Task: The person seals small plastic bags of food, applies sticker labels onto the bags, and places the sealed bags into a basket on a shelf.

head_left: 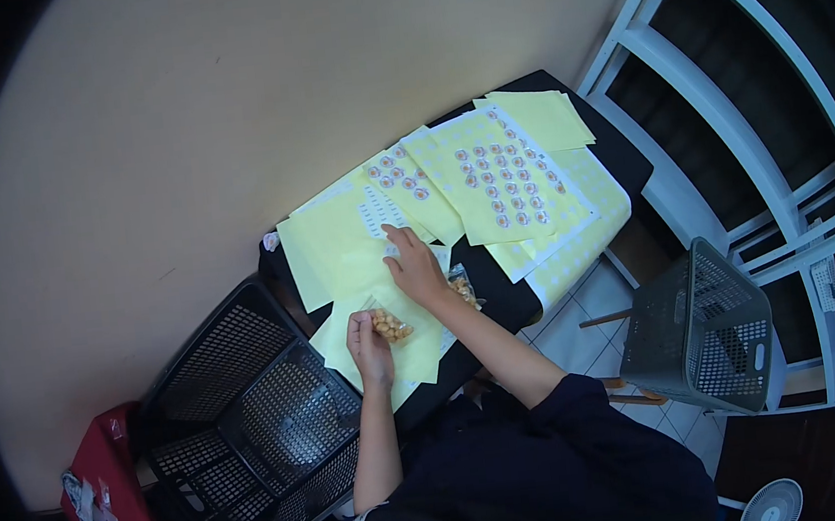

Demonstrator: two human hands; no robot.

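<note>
My left hand [370, 348] pinches a small clear bag of light-brown nut-like pieces [393, 327] by its edge, above yellow paper. My right hand [416, 267] reaches over the yellow sheets [321, 250], its thumb and forefinger apart and nothing visible between them. Just beyond its fingertips is a patch of small pale labels [379, 210]. A second clear bag with similar contents [462, 287] lies beside my right wrist, partly hidden by the forearm. Farther along, a sticker sheet with rows of round red-and-white labels [505, 182] overlaps other sheets.
The black table [618, 153] runs along a beige wall. A large black perforated basket [281, 404] sits at its left end, near a red cloth-covered surface [105, 461]. To the right are a grey basket [661, 332], white-framed glass panels and a fan [771, 506].
</note>
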